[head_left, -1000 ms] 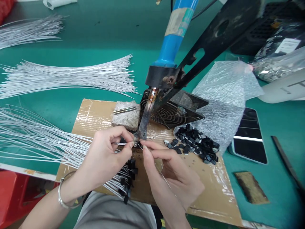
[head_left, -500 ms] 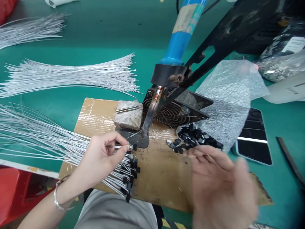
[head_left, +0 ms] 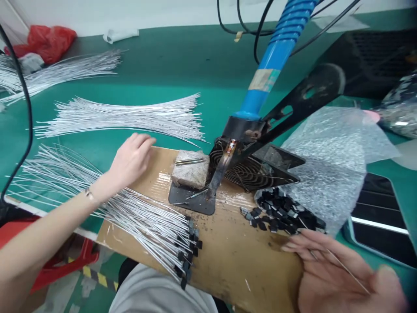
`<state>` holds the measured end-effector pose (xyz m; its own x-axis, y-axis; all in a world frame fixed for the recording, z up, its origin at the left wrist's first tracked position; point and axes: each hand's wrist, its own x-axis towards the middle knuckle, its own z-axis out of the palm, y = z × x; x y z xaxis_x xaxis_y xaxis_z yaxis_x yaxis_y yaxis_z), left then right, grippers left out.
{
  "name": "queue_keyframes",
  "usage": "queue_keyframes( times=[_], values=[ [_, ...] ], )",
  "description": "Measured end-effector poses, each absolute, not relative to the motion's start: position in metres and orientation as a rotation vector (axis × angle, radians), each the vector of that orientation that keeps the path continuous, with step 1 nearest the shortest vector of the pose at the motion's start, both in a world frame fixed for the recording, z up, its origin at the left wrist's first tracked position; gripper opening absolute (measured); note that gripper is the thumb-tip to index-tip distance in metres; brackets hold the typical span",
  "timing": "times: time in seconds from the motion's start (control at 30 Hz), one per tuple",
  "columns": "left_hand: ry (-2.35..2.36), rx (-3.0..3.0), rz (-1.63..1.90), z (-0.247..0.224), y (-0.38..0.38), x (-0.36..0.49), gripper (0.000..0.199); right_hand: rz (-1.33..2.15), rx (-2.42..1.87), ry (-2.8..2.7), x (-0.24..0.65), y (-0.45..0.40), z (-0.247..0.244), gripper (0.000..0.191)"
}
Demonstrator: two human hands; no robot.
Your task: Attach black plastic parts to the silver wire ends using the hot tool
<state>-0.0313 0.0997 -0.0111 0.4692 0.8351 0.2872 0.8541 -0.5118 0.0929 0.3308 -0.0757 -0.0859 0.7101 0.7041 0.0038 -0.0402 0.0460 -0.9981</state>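
Note:
My left hand point(head_left: 133, 158) is over the upper left edge of the cardboard point(head_left: 224, 261), its fingers bent together and their tips hidden. Below it lies a bundle of white wires point(head_left: 148, 217) whose right ends carry small black connectors point(head_left: 189, 252). My right hand point(head_left: 342, 269), palm up at the lower right, has a thin silvery rod point(head_left: 347, 269) lying across its half-curled fingers towards the thumb. Just beyond those fingers is a pile of small black connectors point(head_left: 283, 211). A soldering iron point(head_left: 224, 163) is clamped in a black bracket, its tip pointing down above a dark plate.
A second white wire bundle point(head_left: 127, 115) lies on the green table. Beside the iron are a block point(head_left: 190, 169) with metal pins on it and a round fan point(head_left: 247, 169). Bubble wrap point(head_left: 332, 161) and a phone point(head_left: 384, 217) are at the right.
My left hand has left the connector it was pinching and moved up and left. My right hand has shifted right and down in the picture. The view has tilted up.

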Motion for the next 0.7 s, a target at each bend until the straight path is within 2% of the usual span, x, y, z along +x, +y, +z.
queue_keyframes(
  times=[0.1,0.17,0.33,0.7],
  values=[
    [-1.403,-2.673,-0.333,-0.018,0.157,-0.039,0.037,0.588,-1.431,-0.596,0.331,-0.074,-0.089,0.045],
    [-1.345,-2.693,-0.276,-0.022,0.183,-0.041,0.036,0.567,-1.423,-0.605,0.333,-0.073,-0.091,0.047],
    [-1.273,-2.708,-0.268,-0.022,0.205,-0.052,0.032,0.593,-1.434,-0.602,0.337,-0.073,-0.096,0.046],
    [-1.445,-2.5,-0.8,0.005,0.191,-0.082,0.021,0.571,-1.522,-0.501,0.326,-0.072,-0.098,0.044]
  ],
)
